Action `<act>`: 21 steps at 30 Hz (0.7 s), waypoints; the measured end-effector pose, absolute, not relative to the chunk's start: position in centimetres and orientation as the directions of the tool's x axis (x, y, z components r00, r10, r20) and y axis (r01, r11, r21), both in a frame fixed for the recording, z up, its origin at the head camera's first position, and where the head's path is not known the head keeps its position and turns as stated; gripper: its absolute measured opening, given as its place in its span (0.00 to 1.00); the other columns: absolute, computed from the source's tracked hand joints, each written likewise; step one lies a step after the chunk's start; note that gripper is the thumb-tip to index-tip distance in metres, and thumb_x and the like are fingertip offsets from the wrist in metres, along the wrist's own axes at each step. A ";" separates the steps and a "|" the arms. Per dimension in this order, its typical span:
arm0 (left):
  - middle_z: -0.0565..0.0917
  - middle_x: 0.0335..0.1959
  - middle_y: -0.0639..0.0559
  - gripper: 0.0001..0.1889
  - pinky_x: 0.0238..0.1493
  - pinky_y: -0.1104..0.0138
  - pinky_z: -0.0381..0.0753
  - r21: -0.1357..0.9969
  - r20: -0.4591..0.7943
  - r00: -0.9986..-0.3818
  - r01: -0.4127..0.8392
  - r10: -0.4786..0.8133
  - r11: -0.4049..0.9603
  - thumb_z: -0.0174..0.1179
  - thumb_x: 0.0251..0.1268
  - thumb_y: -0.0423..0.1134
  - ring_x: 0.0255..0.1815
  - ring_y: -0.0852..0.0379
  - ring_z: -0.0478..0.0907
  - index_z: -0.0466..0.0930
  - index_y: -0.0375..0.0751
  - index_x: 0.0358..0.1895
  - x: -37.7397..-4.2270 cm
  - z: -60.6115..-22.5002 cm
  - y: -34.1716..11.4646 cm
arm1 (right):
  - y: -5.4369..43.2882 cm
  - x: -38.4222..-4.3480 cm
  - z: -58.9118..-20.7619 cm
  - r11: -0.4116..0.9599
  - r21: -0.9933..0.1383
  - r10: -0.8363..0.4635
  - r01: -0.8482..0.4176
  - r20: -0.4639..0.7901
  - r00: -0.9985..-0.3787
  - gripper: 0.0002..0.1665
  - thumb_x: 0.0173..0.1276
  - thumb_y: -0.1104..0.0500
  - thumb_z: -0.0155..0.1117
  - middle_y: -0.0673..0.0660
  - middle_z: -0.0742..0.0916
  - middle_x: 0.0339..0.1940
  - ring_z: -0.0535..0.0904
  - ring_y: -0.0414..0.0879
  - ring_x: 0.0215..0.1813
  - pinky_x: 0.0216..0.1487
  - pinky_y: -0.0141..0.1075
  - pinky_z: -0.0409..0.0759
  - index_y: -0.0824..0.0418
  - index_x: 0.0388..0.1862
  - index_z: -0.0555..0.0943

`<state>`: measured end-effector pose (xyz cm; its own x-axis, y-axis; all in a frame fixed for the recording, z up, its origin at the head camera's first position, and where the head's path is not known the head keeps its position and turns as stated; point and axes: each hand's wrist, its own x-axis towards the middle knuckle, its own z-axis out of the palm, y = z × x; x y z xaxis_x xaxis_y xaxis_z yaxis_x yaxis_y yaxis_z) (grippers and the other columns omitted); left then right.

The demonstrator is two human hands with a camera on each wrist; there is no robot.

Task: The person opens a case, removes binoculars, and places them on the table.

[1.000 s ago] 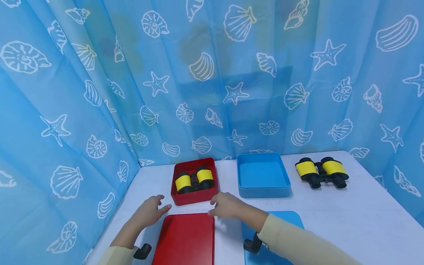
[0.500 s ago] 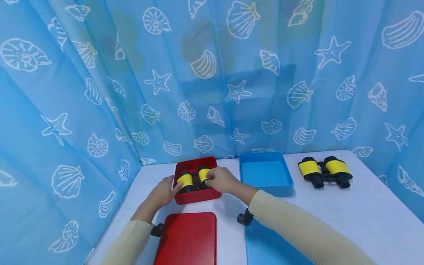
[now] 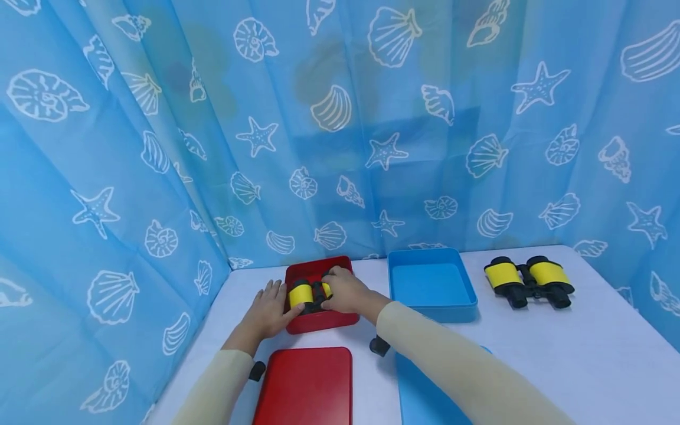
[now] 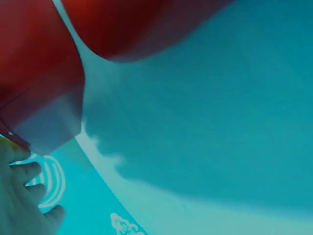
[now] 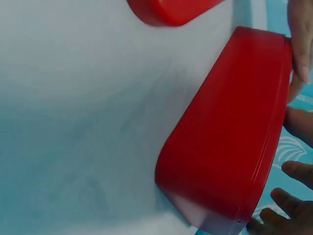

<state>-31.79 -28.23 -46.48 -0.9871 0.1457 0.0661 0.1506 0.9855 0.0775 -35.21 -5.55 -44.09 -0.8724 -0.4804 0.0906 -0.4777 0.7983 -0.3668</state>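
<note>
Yellow-and-black binoculars (image 3: pixel 300 295) lie inside the open red box (image 3: pixel 324 321) at the back left of the table. My right hand (image 3: pixel 344 290) reaches in from the right and grips their right barrel, covering most of it. At the box's left side, my left hand (image 3: pixel 267 313) rests over the rim with straight fingers, its thumb by the left barrel. The right wrist view shows the red box's outer wall (image 5: pixel 230 127) with the right fingers (image 5: pixel 293 169) spread along its rim. In the left wrist view the left hand (image 4: pixel 22 196) shows beside the box.
A red lid (image 3: pixel 308 383) lies in front of the red box. To the right stands an open blue box (image 3: pixel 432 314), with a blue lid (image 3: pixel 425 383) before it, partly under my right sleeve. Second binoculars (image 3: pixel 502 276) lie at the right. A shell-patterned curtain (image 3: pixel 340 147) hangs behind.
Both hands have moved forward from in front of the red box to it. The right hand has taken hold of the binoculars' right barrel; the left has settled at the left rim.
</note>
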 end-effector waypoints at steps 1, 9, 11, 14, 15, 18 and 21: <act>0.60 0.72 0.35 0.49 0.69 0.41 0.54 0.077 0.074 -0.986 0.156 0.151 0.985 0.51 0.62 0.70 0.74 0.35 0.49 0.54 0.33 0.75 -31.8 -46.6 -28.4 | -5.8 -35.4 -44.2 0.801 -0.357 -0.485 -0.481 0.084 -0.870 0.43 0.52 0.45 0.78 0.56 0.73 0.62 0.68 0.50 0.64 0.48 0.42 0.82 0.53 0.67 0.75; 0.56 0.74 0.36 0.52 0.71 0.42 0.48 0.093 0.058 -0.984 0.173 0.168 0.981 0.46 0.62 0.73 0.76 0.36 0.45 0.50 0.35 0.76 -32.1 -47.4 -28.8 | -7.0 -36.6 -45.5 0.839 -0.314 -0.463 -0.444 0.015 -0.886 0.48 0.49 0.42 0.79 0.58 0.68 0.67 0.60 0.54 0.70 0.53 0.48 0.80 0.51 0.69 0.72; 0.56 0.74 0.36 0.53 0.71 0.42 0.47 0.104 0.064 -0.982 0.181 0.176 0.978 0.45 0.61 0.75 0.76 0.36 0.44 0.51 0.34 0.76 -32.2 -47.4 -28.6 | -7.1 -36.8 -45.6 0.848 -0.286 -0.463 -0.446 0.006 -0.886 0.50 0.49 0.42 0.79 0.59 0.66 0.69 0.57 0.56 0.72 0.56 0.50 0.78 0.52 0.70 0.71; 0.56 0.74 0.36 0.53 0.72 0.43 0.45 0.111 0.066 -0.982 0.185 0.179 0.976 0.47 0.61 0.73 0.76 0.37 0.43 0.51 0.32 0.76 -32.4 -47.4 -28.2 | -7.4 -37.0 -45.5 0.858 -0.260 -0.462 -0.443 -0.014 -0.887 0.53 0.49 0.39 0.78 0.62 0.64 0.72 0.55 0.60 0.73 0.60 0.53 0.73 0.54 0.72 0.68; 0.56 0.74 0.36 0.53 0.72 0.43 0.44 0.111 0.067 -0.982 0.184 0.178 0.977 0.47 0.61 0.73 0.76 0.37 0.43 0.50 0.32 0.75 -32.5 -47.4 -28.1 | -7.5 -37.0 -45.4 0.860 -0.258 -0.460 -0.440 -0.020 -0.888 0.54 0.49 0.38 0.77 0.63 0.64 0.73 0.54 0.62 0.74 0.62 0.55 0.71 0.54 0.73 0.67; 0.55 0.75 0.37 0.52 0.72 0.44 0.44 0.098 0.058 -0.984 0.175 0.169 0.980 0.49 0.62 0.71 0.77 0.37 0.42 0.49 0.33 0.76 -32.8 -47.5 -28.0 | -7.8 -37.0 -45.1 0.870 -0.262 -0.443 -0.417 -0.045 -0.896 0.57 0.50 0.35 0.75 0.64 0.61 0.75 0.52 0.65 0.75 0.64 0.57 0.68 0.54 0.75 0.64; 0.54 0.76 0.37 0.51 0.72 0.43 0.44 0.085 0.052 -0.984 0.173 0.169 0.981 0.49 0.62 0.70 0.77 0.38 0.42 0.48 0.33 0.76 -32.9 -47.6 -28.1 | -8.1 -36.9 -44.9 0.881 -0.251 -0.429 -0.402 -0.059 -0.902 0.58 0.50 0.35 0.74 0.65 0.60 0.75 0.51 0.65 0.75 0.64 0.56 0.67 0.53 0.76 0.63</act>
